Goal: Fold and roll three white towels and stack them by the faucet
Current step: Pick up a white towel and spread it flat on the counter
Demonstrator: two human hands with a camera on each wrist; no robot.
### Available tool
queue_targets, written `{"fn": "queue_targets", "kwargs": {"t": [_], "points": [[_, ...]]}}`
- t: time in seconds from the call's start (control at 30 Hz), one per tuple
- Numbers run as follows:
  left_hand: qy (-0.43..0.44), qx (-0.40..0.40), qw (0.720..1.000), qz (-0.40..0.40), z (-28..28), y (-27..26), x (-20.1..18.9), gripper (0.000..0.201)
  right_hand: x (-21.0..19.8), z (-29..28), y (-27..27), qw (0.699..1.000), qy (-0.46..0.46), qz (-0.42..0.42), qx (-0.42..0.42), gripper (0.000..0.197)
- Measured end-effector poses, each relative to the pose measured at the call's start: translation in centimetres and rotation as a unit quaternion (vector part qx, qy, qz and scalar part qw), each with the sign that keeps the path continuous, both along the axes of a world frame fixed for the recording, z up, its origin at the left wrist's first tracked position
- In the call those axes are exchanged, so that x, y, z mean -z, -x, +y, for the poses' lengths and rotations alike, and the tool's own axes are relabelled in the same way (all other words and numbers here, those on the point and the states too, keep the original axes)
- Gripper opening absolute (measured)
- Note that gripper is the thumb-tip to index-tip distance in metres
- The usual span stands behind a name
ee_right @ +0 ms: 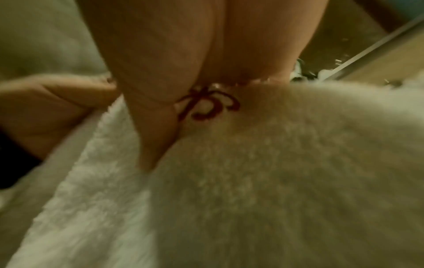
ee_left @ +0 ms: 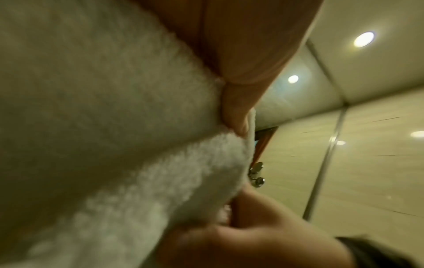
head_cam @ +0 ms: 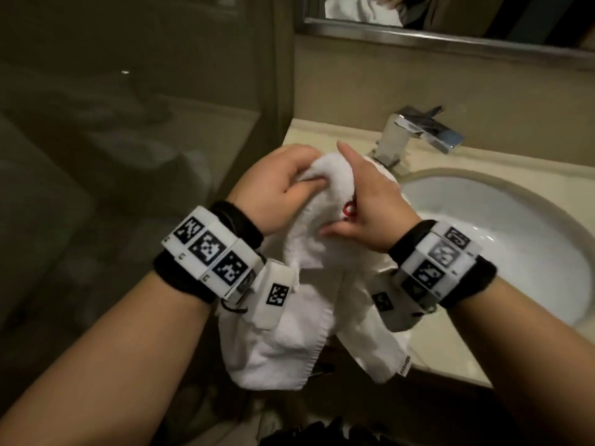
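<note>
Hands at work: my left hand and right hand both clutch a white towel above the counter, beside the faucet.

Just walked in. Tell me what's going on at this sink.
A person stands at a bathroom counter and holds a white towel in both hands. The left hand grips its bunched top end; the right hand holds it from the other side, beside a red mark on the cloth. The rest hangs loose over the counter's edge, left of the basin and in front of the faucet. No rolled towels show there.
</note>
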State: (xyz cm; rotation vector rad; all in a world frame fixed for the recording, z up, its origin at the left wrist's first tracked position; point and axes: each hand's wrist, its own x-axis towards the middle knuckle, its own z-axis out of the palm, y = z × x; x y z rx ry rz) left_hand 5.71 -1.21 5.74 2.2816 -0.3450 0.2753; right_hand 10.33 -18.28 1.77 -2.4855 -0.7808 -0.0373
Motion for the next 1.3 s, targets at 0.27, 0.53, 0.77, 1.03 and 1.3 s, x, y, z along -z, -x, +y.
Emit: {"fn": "queue_targets", "kwargs": {"t": [0.27, 0.53, 0.77, 1.03, 1.3], "points": [[0.015, -0.004, 0.993, 0.114, 0.4, 0.0, 0.0, 0.093, -7.2, -3.7, -0.7, 0.986, -0.142, -0.015, 0.082, 0.059], [0.175, 0.183, 0.966, 0.048, -11.1, -1.3, -6.4, 0.024, -18.6, -15.1, 5.3, 0.965, -0.144, -0.144, 0.165, 0.06], [0.232, 0.336, 0.91, 0.073, -25.4, 0.2, -8.6, 0.013, -22.0, -29.6, 12.9, 0.952, -0.051, -0.143, 0.264, 0.062], [0.079, 0.202, 0.94, 0.263, -35.1, -2.1, 1.0, 0.01, -5.8, -43.4, 9.3, 0.947, 0.048, 0.123, 0.294, 0.016], [0.241, 0.045, 0.899, 0.362, -36.8, -3.3, 7.8, 0.015, 6.5, -44.7, 10.2, 0.933, 0.149, 0.147, 0.293, 0.075]]}}
